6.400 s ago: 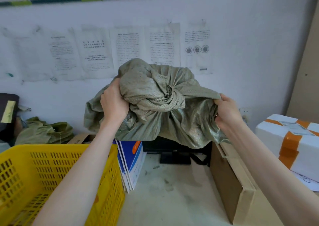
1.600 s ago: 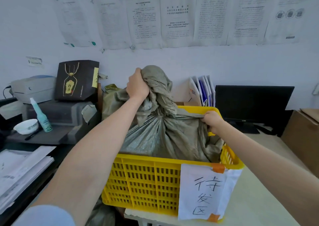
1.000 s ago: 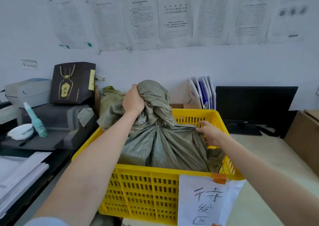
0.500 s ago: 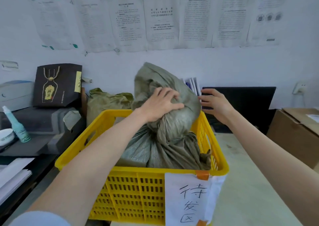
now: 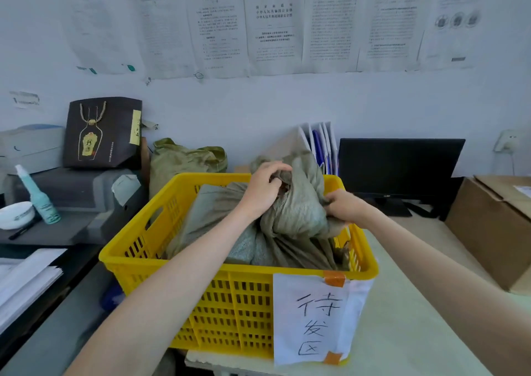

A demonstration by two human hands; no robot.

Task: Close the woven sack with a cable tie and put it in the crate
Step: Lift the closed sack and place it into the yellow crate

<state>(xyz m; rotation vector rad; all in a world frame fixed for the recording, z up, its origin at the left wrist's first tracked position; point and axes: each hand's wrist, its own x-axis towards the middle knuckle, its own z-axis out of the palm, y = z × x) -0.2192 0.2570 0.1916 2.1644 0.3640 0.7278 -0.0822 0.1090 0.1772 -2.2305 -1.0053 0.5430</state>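
Tucking woven sack [image 5: 290, 217] into yellow crate [image 5: 230, 272], centre frame; left hand [image 5: 263, 190] clamped on bunched neck, right hand [image 5: 343, 206] gripping fabric at sack's right side (cable tie not visible); placement nearly done, release left

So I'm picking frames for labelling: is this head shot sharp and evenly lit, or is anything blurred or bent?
Head view: soft, even light, no glare. The left hand and right hand on the woven sack are slightly motion-blurred. The wide-angle lens bows the edges. The yellow crate and its paper label read clearly.
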